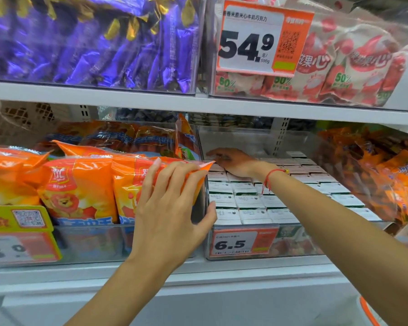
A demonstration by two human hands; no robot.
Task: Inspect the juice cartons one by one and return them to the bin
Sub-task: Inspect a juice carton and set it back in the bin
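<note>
Several white-topped juice cartons [250,201] stand packed in rows inside a clear plastic bin [299,243] on the lower shelf, behind a 6.5 price tag. My right hand [233,161] reaches deep into the bin and lies palm down on the cartons at the back left, fingers stretched out. My left hand [172,208] rests against the front left corner of the bin and the orange snack bag [132,184] beside it, fingers relaxed and spread, holding nothing.
Orange snack bags [78,187] fill the bin to the left. More orange packets [400,175] crowd the right. The white shelf above [198,104] carries purple candy [92,43] and red-white sweets [353,67] with a 54.9 tag [257,43], leaving low headroom.
</note>
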